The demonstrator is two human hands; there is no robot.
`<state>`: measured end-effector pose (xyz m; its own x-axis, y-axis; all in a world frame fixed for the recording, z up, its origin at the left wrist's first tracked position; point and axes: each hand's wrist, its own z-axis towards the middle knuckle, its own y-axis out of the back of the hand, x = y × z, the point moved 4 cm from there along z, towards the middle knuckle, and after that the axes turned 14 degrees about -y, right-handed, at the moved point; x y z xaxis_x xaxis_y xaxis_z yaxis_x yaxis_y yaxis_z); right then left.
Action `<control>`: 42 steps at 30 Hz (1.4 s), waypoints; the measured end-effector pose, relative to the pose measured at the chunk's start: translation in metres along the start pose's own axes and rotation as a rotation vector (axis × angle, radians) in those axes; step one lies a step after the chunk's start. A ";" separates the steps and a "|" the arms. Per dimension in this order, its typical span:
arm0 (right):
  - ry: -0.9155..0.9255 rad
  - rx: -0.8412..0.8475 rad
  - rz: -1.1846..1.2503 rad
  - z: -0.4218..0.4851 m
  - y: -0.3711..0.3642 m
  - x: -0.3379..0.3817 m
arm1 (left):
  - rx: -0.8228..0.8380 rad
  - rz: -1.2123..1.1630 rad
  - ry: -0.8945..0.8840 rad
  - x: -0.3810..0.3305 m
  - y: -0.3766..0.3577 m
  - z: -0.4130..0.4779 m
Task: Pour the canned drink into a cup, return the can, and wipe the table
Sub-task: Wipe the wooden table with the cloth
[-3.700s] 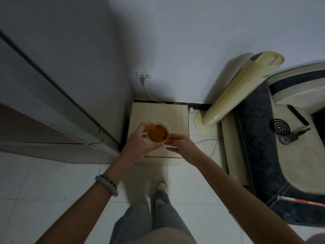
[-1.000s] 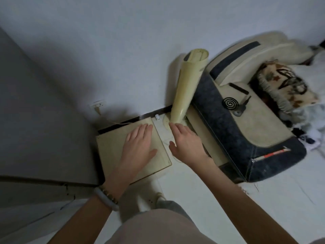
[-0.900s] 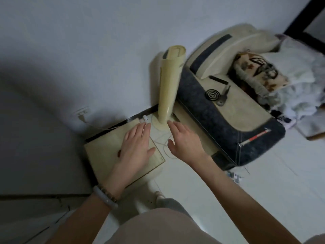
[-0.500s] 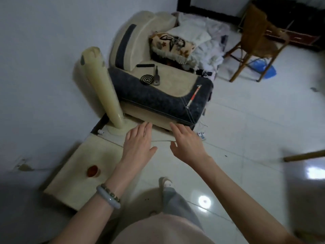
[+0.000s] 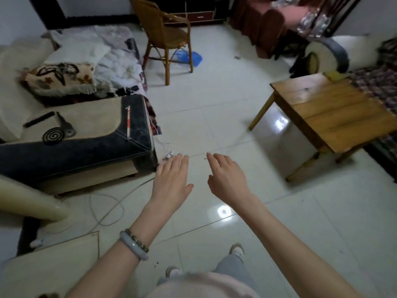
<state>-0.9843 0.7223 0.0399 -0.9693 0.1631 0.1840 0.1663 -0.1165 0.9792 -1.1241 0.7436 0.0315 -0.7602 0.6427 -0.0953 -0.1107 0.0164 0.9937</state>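
Observation:
My left hand (image 5: 170, 181) and my right hand (image 5: 227, 179) are held out over the white tiled floor, both empty with fingers spread. A bracelet sits on my left wrist. A brown wooden table (image 5: 335, 110) stands at the right, about a metre from my right hand. The corner of the low beige cabinet (image 5: 53, 267) shows at the bottom left. No cup, can or cloth is in view.
A dark and beige sofa arm (image 5: 75, 136) with a coil and a remote lies at the left. The fan's base (image 5: 30, 201) and a loose white cable (image 5: 107, 209) are on the floor nearby. A wicker chair (image 5: 165, 37) stands at the back.
The view has swung right, from the corner cabinet to the open room. The cup with the drink was left on the cabinet and has gone out of view. Both hands stay empty.

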 end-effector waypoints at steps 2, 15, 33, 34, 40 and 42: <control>-0.071 -0.025 -0.020 -0.002 0.007 -0.031 | -0.003 0.025 -0.074 -0.025 -0.003 0.023; -0.380 -0.005 -0.046 -0.035 0.054 -0.284 | -0.013 -0.022 -0.412 -0.248 -0.031 0.165; -0.704 -0.091 -0.052 -0.077 0.120 -0.567 | -0.041 -0.005 -0.744 -0.528 -0.055 0.320; -0.715 -0.089 -0.041 -0.076 0.122 -0.581 | -0.042 -0.019 -0.758 -0.540 -0.057 0.330; -0.749 -0.057 -0.015 -0.053 0.137 -0.680 | -0.039 -0.044 -0.849 -0.616 -0.081 0.409; -0.768 -0.050 -0.025 -0.041 0.145 -0.716 | -0.040 -0.044 -0.863 -0.639 -0.088 0.439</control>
<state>-0.2738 0.5483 0.0470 -0.5717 0.7987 0.1878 0.1197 -0.1453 0.9821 -0.3478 0.6676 0.0305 -0.0048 0.9992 -0.0396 -0.1633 0.0383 0.9858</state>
